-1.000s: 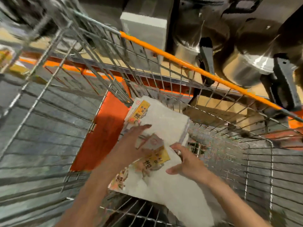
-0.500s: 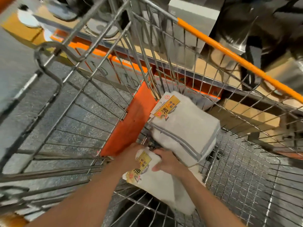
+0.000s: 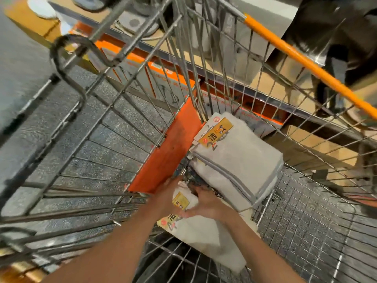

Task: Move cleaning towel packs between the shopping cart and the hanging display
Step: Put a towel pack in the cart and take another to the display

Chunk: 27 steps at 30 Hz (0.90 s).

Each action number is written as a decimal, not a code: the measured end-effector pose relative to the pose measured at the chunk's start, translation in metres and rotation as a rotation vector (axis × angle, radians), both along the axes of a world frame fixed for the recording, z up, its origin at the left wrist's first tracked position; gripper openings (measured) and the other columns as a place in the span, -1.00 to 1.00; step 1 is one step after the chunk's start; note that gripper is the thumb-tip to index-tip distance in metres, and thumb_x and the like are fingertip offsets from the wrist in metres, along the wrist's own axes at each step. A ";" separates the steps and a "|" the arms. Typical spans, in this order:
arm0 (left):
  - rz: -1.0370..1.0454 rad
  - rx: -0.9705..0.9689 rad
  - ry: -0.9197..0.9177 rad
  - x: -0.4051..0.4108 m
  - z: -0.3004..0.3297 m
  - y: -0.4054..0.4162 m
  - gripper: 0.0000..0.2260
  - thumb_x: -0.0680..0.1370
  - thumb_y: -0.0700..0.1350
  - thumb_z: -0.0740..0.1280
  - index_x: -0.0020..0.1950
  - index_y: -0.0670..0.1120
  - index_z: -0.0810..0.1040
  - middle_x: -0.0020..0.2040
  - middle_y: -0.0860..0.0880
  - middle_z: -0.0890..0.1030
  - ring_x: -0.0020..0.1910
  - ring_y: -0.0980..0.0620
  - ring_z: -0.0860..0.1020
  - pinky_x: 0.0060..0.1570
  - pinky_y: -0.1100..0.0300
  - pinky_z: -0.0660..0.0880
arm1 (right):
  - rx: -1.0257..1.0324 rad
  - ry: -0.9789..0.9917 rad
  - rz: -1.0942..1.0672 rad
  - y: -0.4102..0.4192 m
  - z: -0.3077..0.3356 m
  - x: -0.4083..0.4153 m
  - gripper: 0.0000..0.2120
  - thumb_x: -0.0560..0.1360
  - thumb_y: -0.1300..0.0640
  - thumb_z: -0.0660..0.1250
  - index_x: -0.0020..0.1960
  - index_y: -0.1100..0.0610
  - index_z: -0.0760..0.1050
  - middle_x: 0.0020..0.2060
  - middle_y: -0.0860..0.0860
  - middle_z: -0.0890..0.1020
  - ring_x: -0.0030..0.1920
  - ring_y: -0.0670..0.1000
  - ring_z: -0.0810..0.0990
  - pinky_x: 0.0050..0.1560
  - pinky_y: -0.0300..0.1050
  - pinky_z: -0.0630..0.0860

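— Towel pack (image 3: 204,237): white, yellow label, low in the wire cart (image 3: 114,139); left hand (image 3: 166,194) and right hand (image 3: 206,203) both grip its top.
— Room?
— Second folded pack (image 3: 240,160) lies just beyond; orange panel (image 3: 167,152) crowds the left.

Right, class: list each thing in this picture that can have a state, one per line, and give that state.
Shopping cart: holds towel packs, not empty.
Far towel pack: lying flat in the cart, yellow label up, untouched.
Near towel pack: in the cart, gripped at its label end by both hands.
Left hand: fingers curled on the near pack.
Right hand: fingers curled on the near pack.
Orange cart handle: nobody holding it.
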<state>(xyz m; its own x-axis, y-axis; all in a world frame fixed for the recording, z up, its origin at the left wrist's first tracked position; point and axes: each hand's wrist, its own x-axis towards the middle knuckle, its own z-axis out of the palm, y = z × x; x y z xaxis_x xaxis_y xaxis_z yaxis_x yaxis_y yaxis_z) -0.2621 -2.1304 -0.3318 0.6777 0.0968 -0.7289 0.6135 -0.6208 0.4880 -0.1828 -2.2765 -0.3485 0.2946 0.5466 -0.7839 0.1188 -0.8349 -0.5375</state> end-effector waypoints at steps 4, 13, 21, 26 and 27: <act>0.003 -0.007 0.007 0.001 0.001 0.002 0.01 0.23 -0.06 0.60 0.52 0.10 0.06 0.47 -0.01 0.21 0.41 -0.02 0.27 0.33 0.02 0.32 | -0.002 0.008 0.050 -0.001 0.000 0.002 -0.09 0.29 -0.16 0.49 0.50 0.07 0.15 0.44 0.08 0.22 0.47 0.09 0.11 0.32 -0.16 0.18; 0.028 -0.027 0.033 0.003 0.007 -0.001 -0.02 0.24 -0.16 0.60 0.51 0.13 0.10 0.48 0.04 0.16 0.41 -0.02 0.25 0.36 -0.04 0.31 | 0.062 0.013 0.042 -0.013 0.000 -0.009 -0.17 0.30 -0.05 0.50 0.46 0.01 0.19 0.49 -0.04 0.14 0.48 0.04 0.03 0.41 -0.03 0.14; 0.017 -0.021 0.029 -0.003 0.012 -0.005 -0.04 0.25 -0.17 0.59 0.50 0.12 0.13 0.47 0.05 0.15 0.42 -0.01 0.23 0.35 0.05 0.29 | 0.042 -0.016 0.041 -0.011 0.003 -0.014 -0.21 0.29 -0.06 0.50 0.42 -0.01 0.23 0.45 0.02 0.23 0.45 0.07 0.15 0.35 -0.07 0.23; 0.003 -0.002 0.020 -0.006 0.016 -0.006 -0.05 0.26 -0.17 0.59 0.50 0.11 0.12 0.46 0.03 0.14 0.42 -0.02 0.22 0.33 0.09 0.27 | 0.026 -0.017 0.059 -0.010 0.002 -0.021 -0.23 0.24 -0.14 0.49 0.36 -0.03 0.28 0.40 0.02 0.34 0.42 0.11 0.21 0.35 -0.01 0.22; 0.001 0.000 0.020 -0.006 0.016 -0.006 -0.05 0.27 -0.18 0.58 0.51 0.11 0.11 0.46 0.03 0.14 0.42 -0.02 0.22 0.33 0.10 0.27 | 0.029 -0.013 0.060 -0.009 0.002 -0.022 -0.24 0.23 -0.14 0.48 0.35 -0.02 0.29 0.39 0.02 0.35 0.41 0.11 0.22 0.36 0.00 0.22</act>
<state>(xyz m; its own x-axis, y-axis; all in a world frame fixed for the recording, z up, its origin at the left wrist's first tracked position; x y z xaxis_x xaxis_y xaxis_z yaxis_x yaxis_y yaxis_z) -0.2682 -2.1366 -0.3153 0.6628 0.0975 -0.7424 0.6238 -0.6204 0.4754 -0.2045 -2.2858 -0.3461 0.2705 0.5864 -0.7636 0.1755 -0.8099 -0.5598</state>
